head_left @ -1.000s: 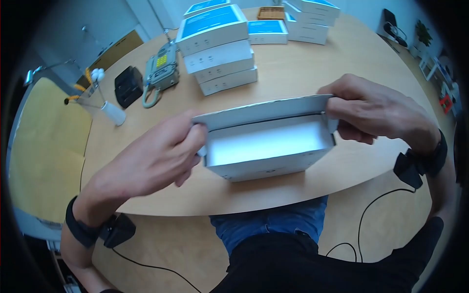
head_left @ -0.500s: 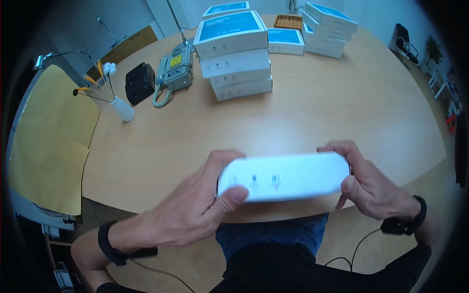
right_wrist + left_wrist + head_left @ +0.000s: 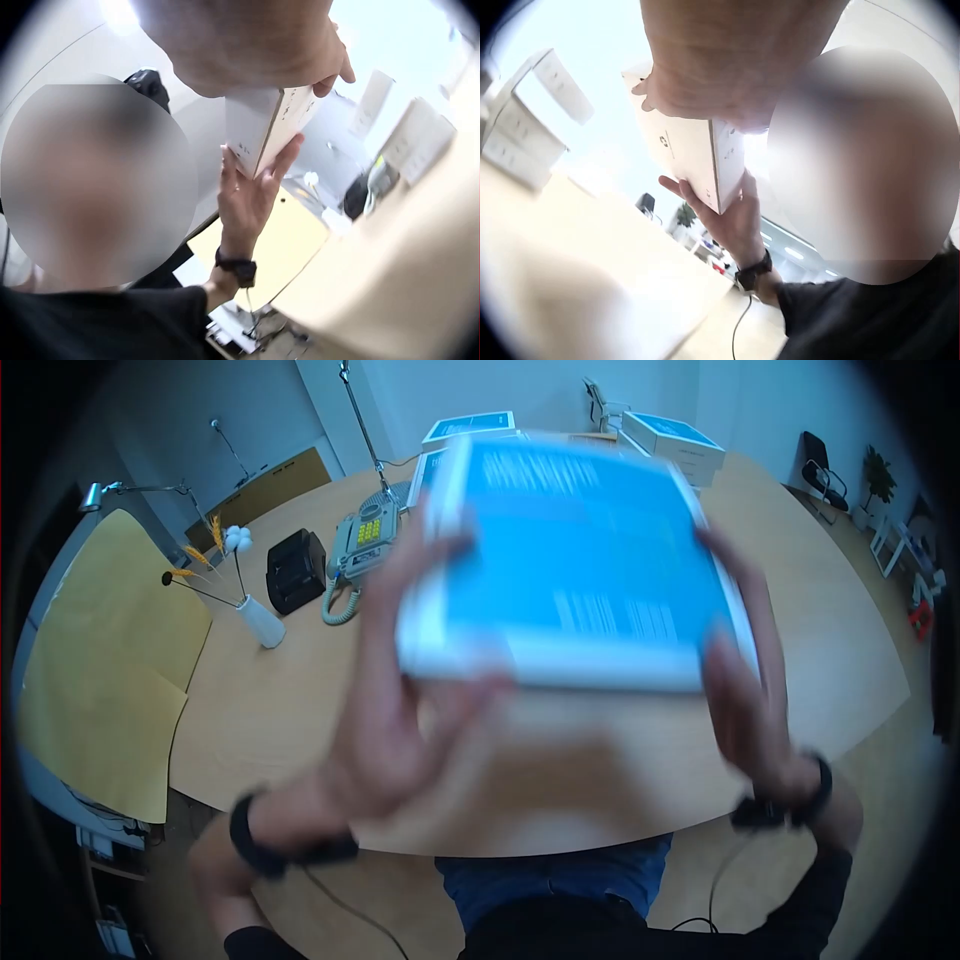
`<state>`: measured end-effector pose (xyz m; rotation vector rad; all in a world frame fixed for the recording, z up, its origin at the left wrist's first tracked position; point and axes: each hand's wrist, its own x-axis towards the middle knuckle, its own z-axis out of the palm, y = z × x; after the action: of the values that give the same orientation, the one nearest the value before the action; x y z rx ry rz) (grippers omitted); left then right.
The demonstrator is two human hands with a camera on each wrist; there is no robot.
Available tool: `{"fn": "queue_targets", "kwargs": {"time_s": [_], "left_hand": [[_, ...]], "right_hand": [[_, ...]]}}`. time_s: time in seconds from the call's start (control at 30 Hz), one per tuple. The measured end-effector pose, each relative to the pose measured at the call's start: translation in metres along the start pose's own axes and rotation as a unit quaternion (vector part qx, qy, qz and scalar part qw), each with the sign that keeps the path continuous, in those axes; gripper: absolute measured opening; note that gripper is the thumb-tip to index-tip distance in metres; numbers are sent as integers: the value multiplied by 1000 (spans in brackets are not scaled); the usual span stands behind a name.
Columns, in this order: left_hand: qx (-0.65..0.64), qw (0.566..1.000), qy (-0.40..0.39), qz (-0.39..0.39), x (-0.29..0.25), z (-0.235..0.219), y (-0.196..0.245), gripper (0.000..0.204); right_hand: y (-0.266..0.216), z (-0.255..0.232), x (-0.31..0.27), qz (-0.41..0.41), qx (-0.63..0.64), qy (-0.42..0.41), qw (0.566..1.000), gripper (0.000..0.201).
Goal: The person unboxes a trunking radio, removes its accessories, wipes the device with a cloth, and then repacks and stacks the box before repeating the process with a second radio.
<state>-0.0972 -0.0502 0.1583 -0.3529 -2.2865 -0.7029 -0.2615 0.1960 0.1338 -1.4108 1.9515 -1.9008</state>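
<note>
A closed white box with a blue top [image 3: 580, 550], blurred by motion, is held up above the table [image 3: 250, 740] between both hands. The left hand [image 3: 385, 700] grips its left side, thumb on the near edge. On the right side the right hand [image 3: 745, 670] grips it, thumb at the near corner. From the left wrist view, the box's white underside and side [image 3: 690, 154] show, with the right hand [image 3: 735, 225] at its far end. The right wrist view shows the left hand [image 3: 246, 202] around the other end of the box [image 3: 259, 127].
Behind the held box stand stacked white-and-blue boxes [image 3: 468, 426], partly hidden, and another stack [image 3: 680, 445] at the back right. On the left are a telephone [image 3: 365, 535], a black device [image 3: 296, 570] and a white vase [image 3: 261, 622]. A lamp [image 3: 385, 480] rises behind the telephone.
Both hands have lifted the box from near the table's front edge, up and away from the body. The box, open a second ago, is closed, and its blue face has turned into view.
</note>
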Motion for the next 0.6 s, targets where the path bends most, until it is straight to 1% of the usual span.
{"fn": "queue_targets", "kwargs": {"time_s": [0.03, 0.07, 0.1, 0.13, 0.2, 0.23, 0.27, 0.3, 0.33, 0.37, 0.4, 0.43, 0.47, 0.5, 0.57, 0.6], "left_hand": [[-185, 975, 92, -81, 30, 6, -20, 72], [-178, 970, 96, -133, 58, -1, -21, 78], [-146, 975, 122, -119, 78, -4, -44, 82], [-113, 977, 149, -103, 93, -4, -75, 86], [-138, 959, 192, -154, 112, -3, -122, 86], [-117, 962, 186, -161, 117, -4, -158, 83], [-97, 964, 180, -168, 118, -4, -190, 80], [-97, 965, 183, -162, 113, 2, -207, 80], [-102, 961, 157, -204, 102, 11, -219, 77], [-109, 955, 131, -244, 97, 18, -223, 73], [-114, 955, 131, -239, 96, 24, -215, 73], [-157, 935, 179, -262, 95, 32, -207, 72], [-199, 910, 225, -287, 95, 37, -201, 71], [-202, 907, 225, -293, 92, 39, -206, 71], [-196, 915, 192, -295, 92, 35, -211, 75], [-197, 915, 193, -294, 93, 35, -210, 75]], "right_hand": [[2, 13, 42, -53, 36, 61, 996, 75], [18, 16, 85, -116, 15, 78, 990, 84], [27, 20, 123, -124, 17, 81, 989, 93], [36, 25, 153, -110, 10, 86, 990, 95], [59, 39, 204, -112, 45, 70, 990, 94], [63, 47, 215, -97, 64, 54, 992, 88], [86, 49, 231, -106, 57, 31, 992, 83], [112, 51, 242, -122, 26, -3, 992, 81], [138, 59, 247, -75, 31, 3, 997, 84], [152, 64, 248, -27, 34, 9, 999, 86], [146, 68, 241, -10, 55, 21, 998, 87], [141, 74, 234, 7, 76, 32, 997, 87], [137, 76, 231, 19, 92, 32, 995, 92], [140, 76, 232, 25, 90, 30, 995, 92], [141, 75, 235, 14, 59, 20, 998, 100], [139, 73, 235, 12, 43, 17, 999, 105]]}}
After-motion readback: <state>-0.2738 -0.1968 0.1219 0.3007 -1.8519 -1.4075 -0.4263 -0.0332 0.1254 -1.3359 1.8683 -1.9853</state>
